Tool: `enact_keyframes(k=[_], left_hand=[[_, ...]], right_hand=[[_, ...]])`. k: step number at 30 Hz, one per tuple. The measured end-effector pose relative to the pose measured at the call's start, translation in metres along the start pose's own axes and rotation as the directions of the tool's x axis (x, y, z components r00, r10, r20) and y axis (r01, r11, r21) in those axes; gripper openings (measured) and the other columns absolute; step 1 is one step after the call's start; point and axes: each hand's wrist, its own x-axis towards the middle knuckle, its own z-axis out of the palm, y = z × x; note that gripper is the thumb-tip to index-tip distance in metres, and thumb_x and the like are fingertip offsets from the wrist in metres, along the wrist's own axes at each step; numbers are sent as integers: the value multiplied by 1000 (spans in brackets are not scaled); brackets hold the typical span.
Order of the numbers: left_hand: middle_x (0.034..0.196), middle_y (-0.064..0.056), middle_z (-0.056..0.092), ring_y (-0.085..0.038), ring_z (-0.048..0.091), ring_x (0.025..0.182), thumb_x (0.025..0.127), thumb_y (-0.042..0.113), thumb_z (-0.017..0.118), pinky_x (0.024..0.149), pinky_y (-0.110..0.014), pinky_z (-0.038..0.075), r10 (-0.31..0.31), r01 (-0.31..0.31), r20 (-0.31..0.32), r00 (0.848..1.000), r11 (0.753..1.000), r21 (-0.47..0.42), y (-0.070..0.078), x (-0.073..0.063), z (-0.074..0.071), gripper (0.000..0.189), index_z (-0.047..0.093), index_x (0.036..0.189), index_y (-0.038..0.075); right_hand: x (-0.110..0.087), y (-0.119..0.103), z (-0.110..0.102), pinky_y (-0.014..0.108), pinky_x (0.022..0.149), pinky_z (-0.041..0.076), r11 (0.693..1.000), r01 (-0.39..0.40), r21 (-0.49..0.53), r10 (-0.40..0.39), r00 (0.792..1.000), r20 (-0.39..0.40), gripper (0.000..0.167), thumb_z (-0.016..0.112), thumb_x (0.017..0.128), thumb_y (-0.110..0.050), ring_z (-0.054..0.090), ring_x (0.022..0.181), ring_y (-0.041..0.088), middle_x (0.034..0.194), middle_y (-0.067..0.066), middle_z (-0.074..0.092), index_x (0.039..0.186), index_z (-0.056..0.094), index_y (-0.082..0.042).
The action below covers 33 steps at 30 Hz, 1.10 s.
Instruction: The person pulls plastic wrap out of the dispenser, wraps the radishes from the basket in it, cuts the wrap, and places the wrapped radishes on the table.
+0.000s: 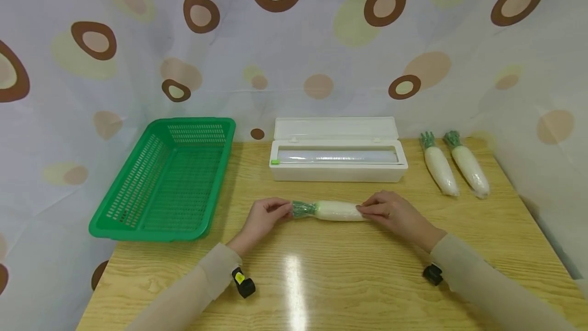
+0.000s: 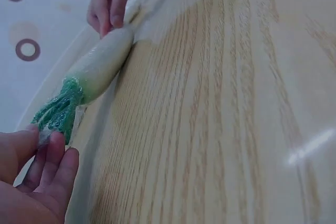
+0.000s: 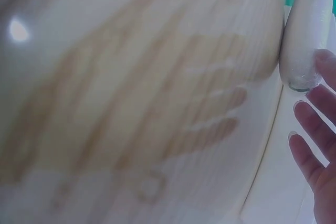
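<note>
A white radish (image 1: 337, 211) with a green leafy top lies crosswise on the wooden table, glossy clear film around it. My left hand (image 1: 263, 219) pinches the end of its leaves (image 2: 60, 109) between thumb and fingers. At the opposite end, my right hand (image 1: 396, 217) holds the root tip with thumb and forefinger. In the right wrist view the other fingers (image 3: 310, 158) of that hand are spread off the radish. Just behind it stands a white cling film box (image 1: 339, 172), lid raised, with a film roll (image 1: 337, 156) inside.
A green plastic basket (image 1: 216, 188) stands at the left of the table (image 1: 349, 280). Two more film-wrapped radishes, one inner (image 1: 440, 167) and one outer (image 1: 469, 167), lie side by side at the back right. A patterned curtain (image 1: 294, 40) hangs behind and beside the table.
</note>
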Motion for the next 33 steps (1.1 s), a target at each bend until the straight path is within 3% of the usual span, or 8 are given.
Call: enact_keyframes(k=[6, 14, 22, 28, 33], left_hand=[[98, -16, 76, -14, 73, 84, 100, -1, 66, 86, -34, 61, -2, 0, -40, 999, 999, -42, 0, 3, 4, 19, 68, 115, -13], [114, -20, 75, -27, 73, 102, 106, 11, 62, 87, -36, 60, 67, -51, -132, 989, 991, 124, -2, -3, 15, 25, 76, 112, -8], [101, -13, 76, -20, 71, 91, 100, 20, 73, 79, -31, 59, 2, 15, -110, 994, 988, 151, 2, -4, 15, 27, 72, 115, -3], [91, -11, 77, -16, 71, 82, 98, 18, 75, 74, -30, 58, 22, -2, -83, 996, 972, 235, 3, -5, 13, 20, 76, 100, -1], [90, -10, 77, -14, 68, 79, 99, 18, 74, 71, -28, 57, 29, -14, -49, 998, 961, 274, 5, -4, 11, 19, 77, 99, -1]], right_hand=[[0, 0, 0, 36, 76, 57, 1000, 3, 7, -3, 1000, -8, 35, 85, 82, 0, 66, 93, 17, 105, 1, 72, 115, 81, -9], [-1, 1, 3, 33, 73, 56, 1000, 11, 18, -11, 1000, -29, 36, 85, 80, 2, 65, 90, 16, 103, 1, 71, 114, 81, -9], [-1, 1, 6, 36, 76, 56, 998, -48, 28, 49, 998, -33, 32, 84, 83, -3, 66, 89, 14, 101, -2, 74, 114, 79, -10], [2, -1, 4, 38, 78, 57, 992, -112, 58, 113, 993, -28, 21, 84, 85, -5, 69, 89, 11, 100, -6, 77, 103, 80, -16], [5, -5, 3, 38, 78, 57, 989, -126, 73, 127, 992, 4, 18, 83, 87, -5, 68, 89, 12, 97, -6, 74, 100, 76, -16]])
